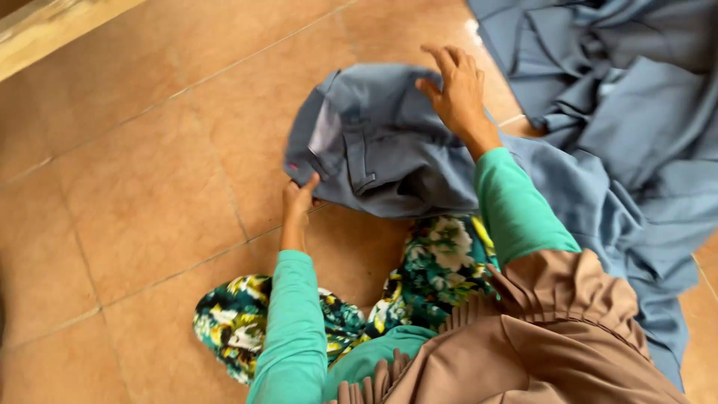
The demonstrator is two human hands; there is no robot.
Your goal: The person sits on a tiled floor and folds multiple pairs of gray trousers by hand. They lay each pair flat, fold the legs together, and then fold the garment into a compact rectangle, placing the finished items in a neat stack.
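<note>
Down on the tiled floor [142, 194], straight ahead of my knees, I've got the trousers [381, 150], grey-blue, bunched with the waistband end turned toward the left. I can see a belt loop and the pale lining there, so that's the top of the garment. Its long axis runs left to right across my view, the legs trailing off to the right and down past my hip.

Left hand [298, 198] is at the near-left corner of the waistband, thumb and fingers pinching the edge of the cloth, low against the tiles. Right hand [456, 90] is further out, on top of the fabric at the far side, fingers loosely spread and curled, resting on it; I can't tell whether it actually grips a fold. So the left is the nearer hand to the waistband, the right sits over the seat.

Off to the upper right lies a pile of cloth [621, 82], same grey-blue, just beside the trousers and maybe touching them. I can't make out where one ends.
</note>
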